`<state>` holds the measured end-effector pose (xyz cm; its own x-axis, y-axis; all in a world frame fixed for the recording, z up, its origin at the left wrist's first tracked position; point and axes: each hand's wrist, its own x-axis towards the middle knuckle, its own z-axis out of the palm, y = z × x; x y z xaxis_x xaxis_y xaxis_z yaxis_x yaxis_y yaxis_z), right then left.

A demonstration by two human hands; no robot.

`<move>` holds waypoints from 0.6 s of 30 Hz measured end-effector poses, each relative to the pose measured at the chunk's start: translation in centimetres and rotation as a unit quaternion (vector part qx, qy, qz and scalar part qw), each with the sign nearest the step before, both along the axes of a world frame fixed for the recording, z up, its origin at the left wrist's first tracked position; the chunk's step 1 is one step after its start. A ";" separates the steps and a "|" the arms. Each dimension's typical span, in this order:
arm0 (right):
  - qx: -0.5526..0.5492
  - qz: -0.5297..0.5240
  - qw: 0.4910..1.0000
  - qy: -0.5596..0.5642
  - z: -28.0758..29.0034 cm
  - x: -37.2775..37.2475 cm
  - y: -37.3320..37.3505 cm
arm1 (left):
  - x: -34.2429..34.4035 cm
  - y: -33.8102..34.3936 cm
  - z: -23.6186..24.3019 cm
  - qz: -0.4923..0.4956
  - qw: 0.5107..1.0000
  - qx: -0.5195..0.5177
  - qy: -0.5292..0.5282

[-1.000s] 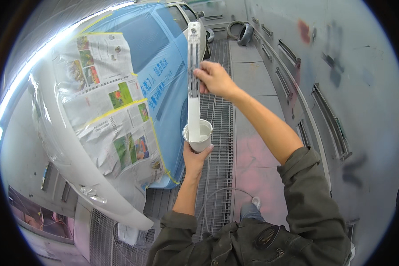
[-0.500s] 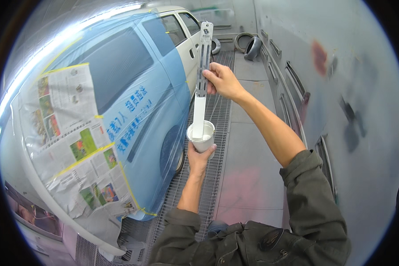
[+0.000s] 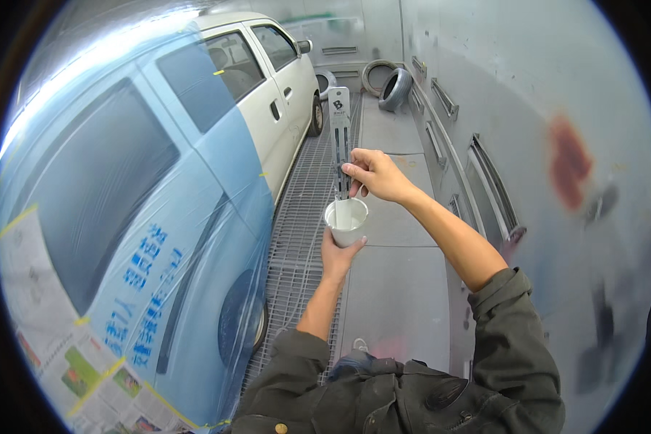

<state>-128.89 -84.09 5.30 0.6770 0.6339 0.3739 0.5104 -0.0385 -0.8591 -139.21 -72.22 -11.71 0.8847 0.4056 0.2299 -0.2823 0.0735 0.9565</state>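
Note:
My left hand [image 3: 340, 257] is closed around the lower part of a white cup [image 3: 349, 235], holding it in front of me with its mouth tilted up. White paint coats the inside of the cup. Between thumb and fingers, my right hand [image 3: 376, 176] grips a slotted metal paint stirring stick [image 3: 341, 134] at its lower middle. The stick stands upright, and its white-coated lower end reaches down into the cup. How deep its tip goes is hidden by the cup wall.
At left stands a white van [image 3: 264, 126], its rear masked with blue film [image 3: 217, 210] and taped newspaper [image 3: 101, 372]. Floor grating [image 3: 296, 239] runs alongside it. Tires [image 3: 395, 90] lie at the far end. A paint-stained wall [image 3: 528, 94] with metal rails rises at right.
My view has turned toward the van's front. The stirring stick has gone down deeper into the cup, and my right hand now sits closer to the rim.

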 end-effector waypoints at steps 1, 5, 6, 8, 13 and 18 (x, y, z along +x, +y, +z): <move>0.005 0.004 0.999 0.038 0.1 3.1 0.4 | 3.5 0.6 0.2 -0.009 1.000 0.005 0.009; -0.057 -0.049 0.996 -0.057 1.3 14.8 2.2 | 16.0 2.9 1.1 -0.036 0.999 0.019 0.028; -0.064 -0.049 0.991 -0.109 1.4 18.0 3.0 | 18.7 3.6 1.2 -0.043 0.998 0.017 0.034; -0.078 -0.046 0.973 -0.210 1.6 24.2 4.9 | 24.8 5.9 1.2 -0.043 0.998 0.010 0.039; -0.144 -0.031 0.965 -0.217 -1.9 41.8 9.9 | 41.7 11.1 -1.7 -0.008 1.000 0.011 0.007; -0.063 0.014 0.991 -0.117 0.1 58.4 16.4 | 57.6 17.1 -2.0 0.044 0.997 0.025 0.051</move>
<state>-70.50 -67.74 5.36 0.5622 0.7033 0.4351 0.6979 -0.1211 -0.7059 -81.65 -55.11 -13.76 0.8664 0.4722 0.1625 -0.1864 0.0038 0.9825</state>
